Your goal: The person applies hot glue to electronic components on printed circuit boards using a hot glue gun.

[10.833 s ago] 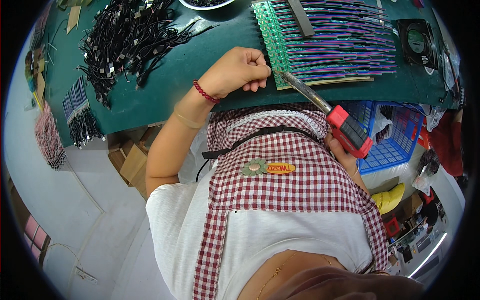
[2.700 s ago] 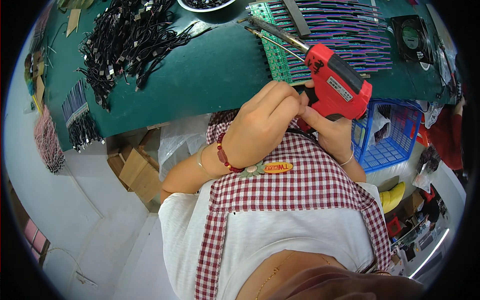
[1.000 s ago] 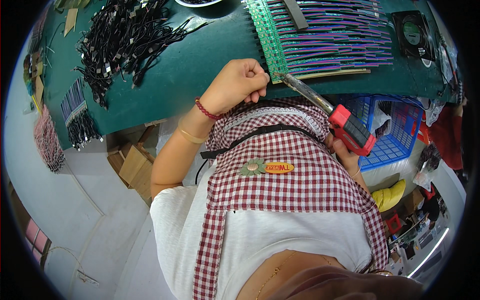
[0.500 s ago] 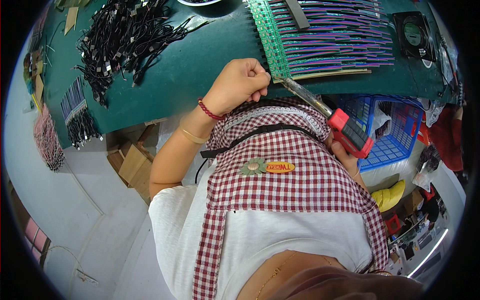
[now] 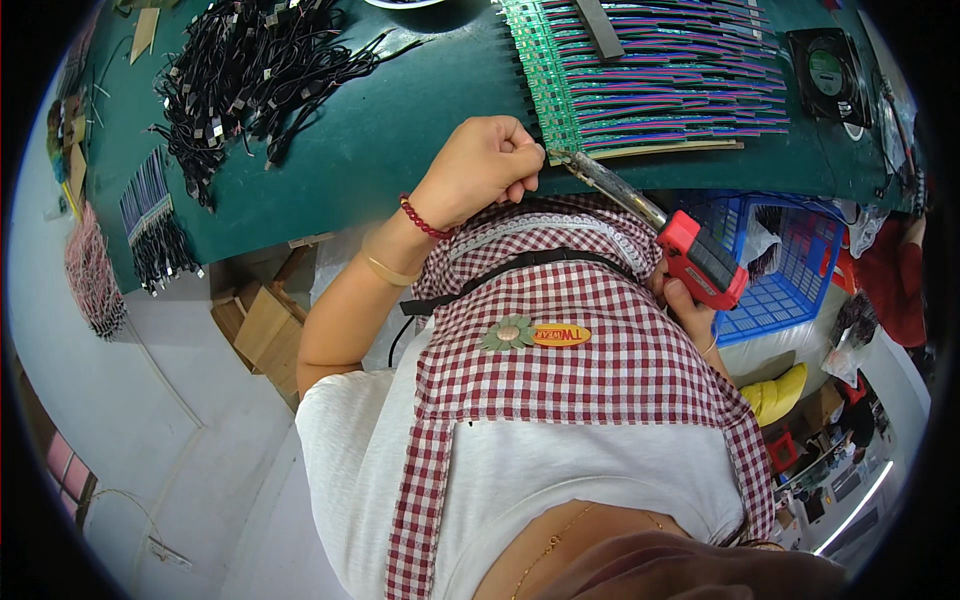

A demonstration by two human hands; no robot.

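The left hand (image 5: 490,165) has fingertips together, just beside the near corner of the green boards (image 5: 545,90); whether they pinch something, I cannot tell. The right hand (image 5: 688,306) grips the soldering gun (image 5: 678,235), probably to aim its tip beside them. Beyond the fingers, a grey bar (image 5: 598,28) lies across wires (image 5: 670,95), perhaps as weight; black cables (image 5: 250,85) lie leftward.

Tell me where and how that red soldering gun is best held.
Grip the red soldering gun by its thick rear body, probably from the person's right and near side, where the right hand sits. The slim metal barrel slants away leftward, its tip near the green circuit boards, and may be hot.
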